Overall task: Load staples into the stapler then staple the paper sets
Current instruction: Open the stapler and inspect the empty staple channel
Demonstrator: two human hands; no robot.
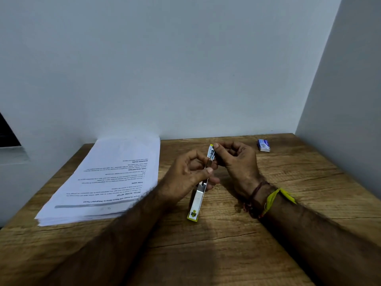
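Paper stack (107,178): thick pile of printed sheets, far left on the wooden table (226,244), text facing away, unstapled as far as can be seen. Left hand (185,176): centre of scene, fingers curled round the middle of the stapler, thumb pressed along its side, gripping it. Stapler (198,198): metal body with yellow ends, swung open lengthwise; near yellow end resting on or just above the table, far end raised between the two hands. Right hand (237,162): just right of the stapler's far end, thumb and forefinger pinching that yellow-tipped part, other fingers curled; whether a staple strip is also in the pinch cannot be told. Staple box (263,145): small blue-and-white carton, far right on the table, well apart from the hands. Step judged: loading stage, stapler opened and its channel being handled; no paper set stapled yet. Next move, as judged: seat a strip squarely in the channel, close the top until it latches, then turn to the stack at left.
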